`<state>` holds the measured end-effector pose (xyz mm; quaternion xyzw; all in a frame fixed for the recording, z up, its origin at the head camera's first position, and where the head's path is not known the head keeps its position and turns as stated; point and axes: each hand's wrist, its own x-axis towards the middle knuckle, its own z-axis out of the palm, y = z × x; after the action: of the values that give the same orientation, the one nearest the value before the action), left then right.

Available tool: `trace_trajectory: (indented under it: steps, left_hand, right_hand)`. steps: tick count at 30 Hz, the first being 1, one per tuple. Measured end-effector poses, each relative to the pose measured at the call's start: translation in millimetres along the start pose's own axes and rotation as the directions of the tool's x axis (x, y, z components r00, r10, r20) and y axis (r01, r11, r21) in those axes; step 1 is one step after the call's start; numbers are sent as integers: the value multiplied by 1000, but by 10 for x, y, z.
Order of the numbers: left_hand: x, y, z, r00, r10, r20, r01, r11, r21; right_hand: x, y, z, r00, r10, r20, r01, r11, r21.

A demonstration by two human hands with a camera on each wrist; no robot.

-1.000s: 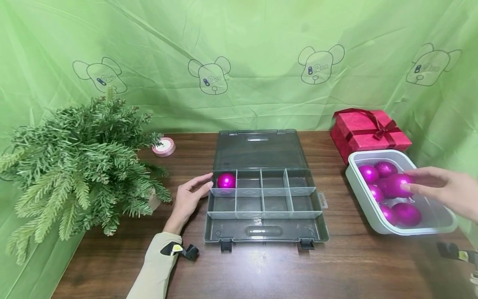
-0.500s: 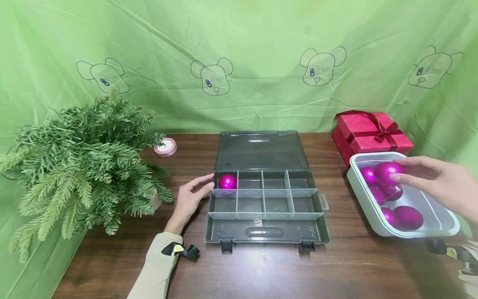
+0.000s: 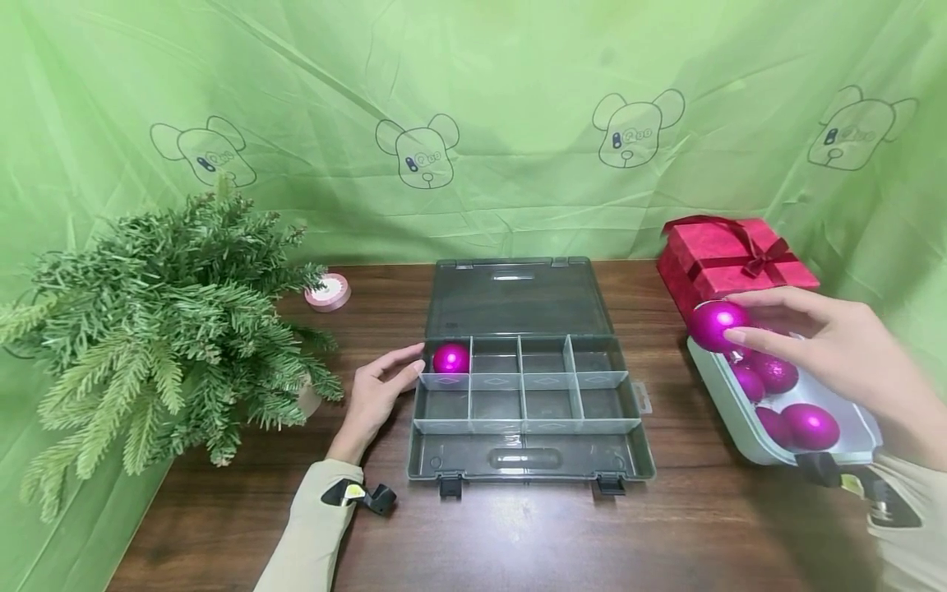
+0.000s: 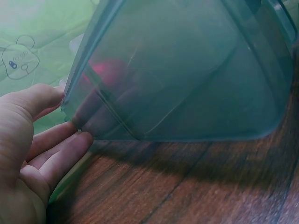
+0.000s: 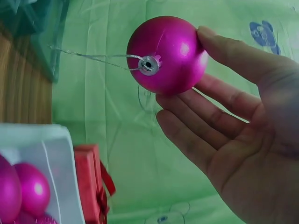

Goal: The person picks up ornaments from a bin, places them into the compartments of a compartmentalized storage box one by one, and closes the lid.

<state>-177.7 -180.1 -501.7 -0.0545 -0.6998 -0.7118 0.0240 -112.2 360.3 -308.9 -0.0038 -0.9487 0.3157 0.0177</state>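
Note:
My right hand (image 3: 836, 337) pinches a magenta Christmas bauble (image 3: 718, 326) above the near-left rim of a white plastic tub (image 3: 728, 423). In the right wrist view, thumb and fingertips hold the bauble (image 5: 166, 58) by its side, its silver cap and string loop hanging free. Several more baubles (image 3: 810, 426), some glittery, lie in the tub. My left hand (image 3: 373, 395) holds the left edge of a grey see-through organizer box (image 3: 528, 456), thumb at the rim and fingers at the corner (image 4: 77, 130). The box lies with its lid back; one bauble (image 3: 450, 358) sits in its far-left compartment.
A red gift box (image 3: 728, 259) with a dark ribbon stands behind the tub. At left are an artificial fir tree (image 3: 192, 312) and a pink ribbon roll (image 3: 328, 293). A green curtain (image 3: 518, 74) hangs behind the wooden table (image 3: 510, 534).
The right hand has lifted the bauble out of the tub and carried it leftward over the tub's rim. The left hand has stayed at the organizer box.

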Motion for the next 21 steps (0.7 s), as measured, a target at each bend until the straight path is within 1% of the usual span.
trace_trajectory:
  steps: [6, 8, 11, 14, 16, 19, 21]
  left_hand:
    - [-4, -2, 4, 1000, 0, -10, 0, 1000, 8]
    - [4, -3, 7, 1000, 1, -10, -1, 1000, 3]
    - [7, -3, 13, 1000, 3, -11, -3, 1000, -8]
    - [2, 4, 17, 1000, 3, -11, -3, 1000, -12]
    - [-1, 5, 18, 1000, 2, -11, -2, 1000, -5]
    - [-3, 2, 17, 1000, 0, -12, 0, 1000, 2]
    - [-4, 1, 16, 1000, -3, -15, 3, 1000, 7]
  right_hand:
    - [82, -188, 133, 998, -63, 9, 62, 996, 67]
    - [118, -261, 183, 996, -87, 17, 85, 991, 99]
    - [174, -371, 254, 994, -111, 25, 107, 987, 121]
    - [220, -476, 314, 994, -110, 27, 108, 991, 83]
    - [258, -536, 362, 992, -122, 27, 119, 989, 87]
    - [322, -618, 449, 986, -167, 17, 163, 977, 140]
    - [364, -664, 508, 978, -207, 14, 200, 960, 196]
